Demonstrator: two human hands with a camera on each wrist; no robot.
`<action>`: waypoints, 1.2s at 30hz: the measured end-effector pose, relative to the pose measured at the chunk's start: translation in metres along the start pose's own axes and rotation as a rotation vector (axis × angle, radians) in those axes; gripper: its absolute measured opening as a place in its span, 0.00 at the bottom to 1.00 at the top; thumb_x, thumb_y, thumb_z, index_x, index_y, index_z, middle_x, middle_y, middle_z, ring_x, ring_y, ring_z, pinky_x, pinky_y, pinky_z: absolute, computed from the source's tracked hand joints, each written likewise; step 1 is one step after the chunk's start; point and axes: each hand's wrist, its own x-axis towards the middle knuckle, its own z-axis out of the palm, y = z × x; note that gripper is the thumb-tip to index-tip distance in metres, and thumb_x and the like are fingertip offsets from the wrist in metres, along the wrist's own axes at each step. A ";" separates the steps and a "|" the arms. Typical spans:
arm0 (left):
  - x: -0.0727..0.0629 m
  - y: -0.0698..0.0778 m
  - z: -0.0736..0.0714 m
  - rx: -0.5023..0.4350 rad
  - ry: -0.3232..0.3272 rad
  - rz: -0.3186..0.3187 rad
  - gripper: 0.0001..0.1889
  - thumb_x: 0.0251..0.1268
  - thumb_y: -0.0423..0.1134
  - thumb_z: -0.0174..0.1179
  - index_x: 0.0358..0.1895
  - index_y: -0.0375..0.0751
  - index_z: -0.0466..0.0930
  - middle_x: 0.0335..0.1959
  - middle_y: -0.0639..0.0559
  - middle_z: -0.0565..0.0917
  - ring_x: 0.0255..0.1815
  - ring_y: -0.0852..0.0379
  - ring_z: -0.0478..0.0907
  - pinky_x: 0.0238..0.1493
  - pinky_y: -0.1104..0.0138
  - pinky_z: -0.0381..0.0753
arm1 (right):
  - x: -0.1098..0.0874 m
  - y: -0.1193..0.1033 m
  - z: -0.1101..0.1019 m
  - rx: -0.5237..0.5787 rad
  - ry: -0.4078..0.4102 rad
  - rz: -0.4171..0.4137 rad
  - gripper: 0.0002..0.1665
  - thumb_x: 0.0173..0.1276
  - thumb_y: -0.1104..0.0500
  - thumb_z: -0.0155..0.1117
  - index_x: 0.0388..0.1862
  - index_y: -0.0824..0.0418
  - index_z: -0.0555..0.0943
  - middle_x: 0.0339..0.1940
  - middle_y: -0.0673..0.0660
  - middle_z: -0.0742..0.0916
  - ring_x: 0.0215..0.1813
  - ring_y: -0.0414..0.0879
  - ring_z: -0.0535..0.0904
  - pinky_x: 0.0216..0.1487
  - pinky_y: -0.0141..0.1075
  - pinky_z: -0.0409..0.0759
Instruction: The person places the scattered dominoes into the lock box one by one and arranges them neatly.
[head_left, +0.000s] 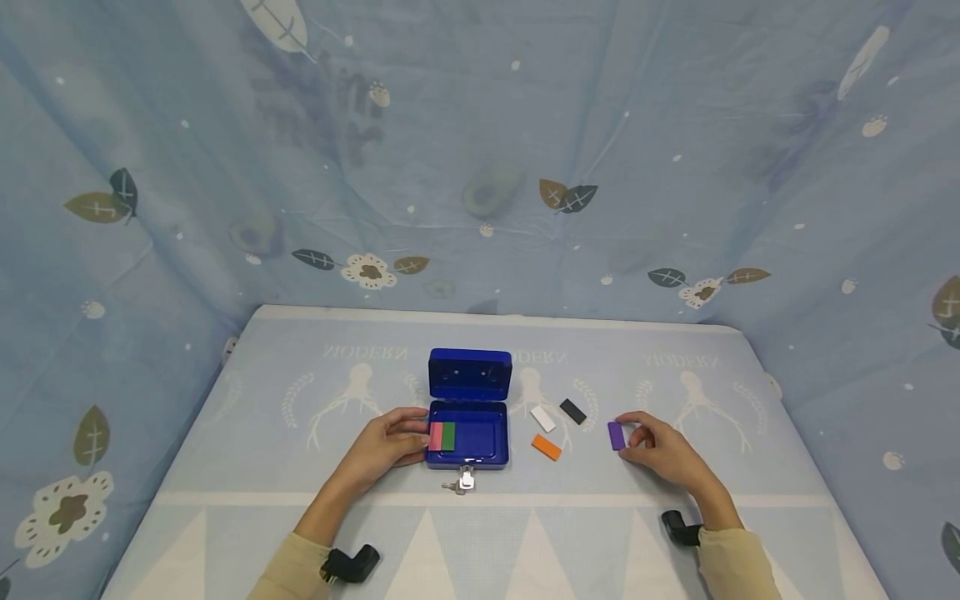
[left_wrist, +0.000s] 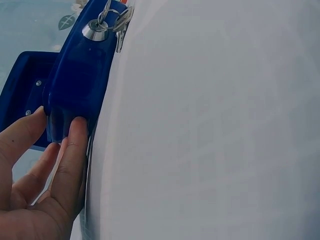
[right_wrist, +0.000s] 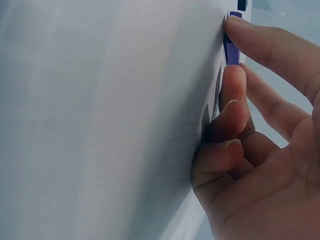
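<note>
A blue metal cash box [head_left: 495, 460] lies with its lid [head_left: 470, 375] raised. Inside, at its left end, a pink block [head_left: 436, 436] and a green block [head_left: 448, 436] stand side by side. My left hand [head_left: 386, 450] holds the box's left side, thumb at the rim and fingers against the outer wall. A keyed lock [left_wrist: 95, 31] is on the box's front. Well to the right, my right hand [head_left: 660, 450] pinches a purple block [head_left: 617, 436] by its ends between thumb and finger, low over the tabletop.
Between the box and my right hand lie a white block [head_left: 543, 418], a black block [head_left: 573, 412] and an orange block [head_left: 546, 447]. Keys [head_left: 453, 487] hang at the box's front. A patterned cloth covers the table [head_left: 247, 475], with blue curtains behind and beside it.
</note>
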 end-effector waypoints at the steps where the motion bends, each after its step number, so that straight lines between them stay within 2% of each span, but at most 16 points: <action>1: 0.000 0.000 0.000 -0.001 0.000 0.001 0.28 0.65 0.28 0.65 0.67 0.28 0.69 0.55 0.32 0.78 0.50 0.46 0.83 0.49 0.57 0.86 | 0.000 0.000 0.000 0.003 0.000 0.004 0.27 0.60 0.65 0.75 0.58 0.65 0.78 0.30 0.53 0.79 0.28 0.42 0.69 0.28 0.33 0.69; 8: 0.000 0.000 0.000 0.000 0.003 -0.005 0.28 0.64 0.27 0.65 0.67 0.28 0.69 0.55 0.33 0.79 0.50 0.46 0.83 0.48 0.56 0.86 | 0.000 -0.004 0.004 0.025 -0.002 -0.022 0.28 0.59 0.64 0.77 0.58 0.66 0.78 0.30 0.53 0.79 0.28 0.41 0.71 0.27 0.32 0.71; 13: -0.001 0.001 0.000 0.003 0.002 -0.004 0.28 0.65 0.27 0.65 0.67 0.27 0.69 0.55 0.31 0.78 0.50 0.46 0.82 0.49 0.57 0.86 | 0.001 -0.011 0.008 -0.002 0.014 -0.040 0.28 0.59 0.64 0.77 0.58 0.65 0.78 0.30 0.52 0.79 0.27 0.40 0.70 0.26 0.32 0.70; 21: -0.001 0.002 -0.001 0.005 -0.010 0.012 0.28 0.66 0.27 0.64 0.67 0.26 0.67 0.55 0.30 0.78 0.50 0.47 0.82 0.49 0.57 0.85 | 0.000 -0.025 0.018 0.000 0.021 -0.022 0.29 0.58 0.64 0.77 0.58 0.63 0.78 0.31 0.52 0.79 0.30 0.41 0.71 0.27 0.31 0.70; 26: -0.001 0.002 0.000 0.007 0.001 0.014 0.28 0.64 0.27 0.65 0.67 0.27 0.69 0.54 0.32 0.79 0.49 0.47 0.83 0.48 0.57 0.86 | -0.001 -0.032 0.027 0.004 0.013 -0.013 0.29 0.59 0.62 0.77 0.59 0.61 0.78 0.32 0.51 0.79 0.30 0.41 0.71 0.28 0.31 0.70; 36: -0.001 0.001 -0.001 0.005 -0.014 0.005 0.28 0.65 0.27 0.64 0.68 0.26 0.67 0.56 0.30 0.77 0.51 0.46 0.82 0.49 0.57 0.85 | -0.006 -0.049 0.049 0.029 -0.004 -0.062 0.28 0.60 0.62 0.77 0.58 0.60 0.78 0.32 0.48 0.80 0.29 0.40 0.71 0.26 0.31 0.71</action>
